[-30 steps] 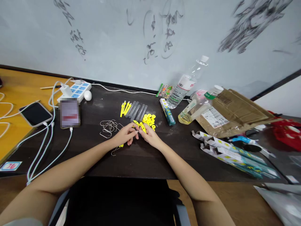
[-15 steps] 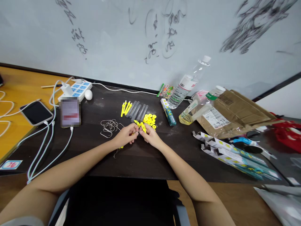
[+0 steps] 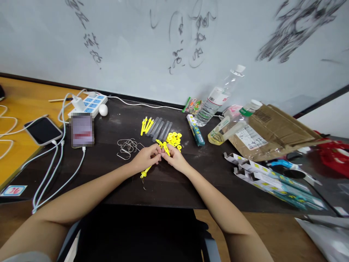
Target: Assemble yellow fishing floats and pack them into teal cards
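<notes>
My left hand [image 3: 148, 157] and my right hand [image 3: 175, 158] meet over the dark table, fingers pinched together. Between their fingertips is a small yellow plastic piece [image 3: 165, 148], gripped by the right hand. From under the left hand sticks out a yellow plastic stick [image 3: 145, 172] with a thin wire hook at its lower end; the left fingers hide its upper part. Left of the hands lies a tangle of bent metal hooks [image 3: 127, 147]. Just beyond them are clear plastic tubes [image 3: 160, 129], several yellow sticks [image 3: 146, 125] and a pile of yellow rings [image 3: 174, 139].
A narrow printed box [image 3: 195, 130], a water bottle [image 3: 213, 105] and a second bottle [image 3: 233, 122] stand at right. Farther right are a cardboard parcel [image 3: 272, 131] and opened boxes [image 3: 275, 182]. At left are a phone [image 3: 43, 130], a charging device [image 3: 82, 130] and a power strip [image 3: 94, 103].
The yellow stick with the wire hook shows more below my left hand. Both hands stay almost in place, with slight finger movement around the yellow piece.
</notes>
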Tool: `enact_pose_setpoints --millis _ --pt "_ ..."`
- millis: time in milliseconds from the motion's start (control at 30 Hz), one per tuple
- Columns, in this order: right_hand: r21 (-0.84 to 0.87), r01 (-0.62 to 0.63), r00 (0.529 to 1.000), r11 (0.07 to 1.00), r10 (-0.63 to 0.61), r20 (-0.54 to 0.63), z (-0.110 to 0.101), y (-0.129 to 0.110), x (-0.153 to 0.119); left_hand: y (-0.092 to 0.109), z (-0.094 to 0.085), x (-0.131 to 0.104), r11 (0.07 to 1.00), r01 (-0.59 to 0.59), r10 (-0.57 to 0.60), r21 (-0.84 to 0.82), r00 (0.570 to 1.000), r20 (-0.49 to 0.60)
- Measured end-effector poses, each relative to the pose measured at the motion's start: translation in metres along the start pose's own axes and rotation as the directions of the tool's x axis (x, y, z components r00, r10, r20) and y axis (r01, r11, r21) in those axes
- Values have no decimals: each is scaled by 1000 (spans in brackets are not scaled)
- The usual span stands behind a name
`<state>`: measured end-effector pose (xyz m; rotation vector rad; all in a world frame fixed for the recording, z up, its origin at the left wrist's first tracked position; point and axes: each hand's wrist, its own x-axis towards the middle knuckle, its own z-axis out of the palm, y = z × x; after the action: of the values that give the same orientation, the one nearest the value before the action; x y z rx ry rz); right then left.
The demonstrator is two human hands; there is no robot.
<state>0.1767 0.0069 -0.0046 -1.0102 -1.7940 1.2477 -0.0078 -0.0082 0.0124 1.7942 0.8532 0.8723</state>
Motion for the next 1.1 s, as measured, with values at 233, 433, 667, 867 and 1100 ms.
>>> enact_pose_setpoints --millis 233,433,667,867,1100 --pt "-47 55 998 997 -55 -17 1 2 1 2 0 0 998 53 -55 -39 997 -52" --pt "-51 71 998 996 -71 1 2 -7 -1 -1 0 3 985 100 -108 -141 993 -49" --pt "-58 46 999 997 -44 31 2 -18 -6 -2 1 5 970 106 -122 -219 991 -60" --pt "100 -20 1000 995 18 24 2 -16 -6 1 1 1 999 44 -45 -15 994 -102" --pt "-21 22 1000 1000 -22 -22 3 -21 -3 5 1 -2 960 -9 43 281 993 -113"
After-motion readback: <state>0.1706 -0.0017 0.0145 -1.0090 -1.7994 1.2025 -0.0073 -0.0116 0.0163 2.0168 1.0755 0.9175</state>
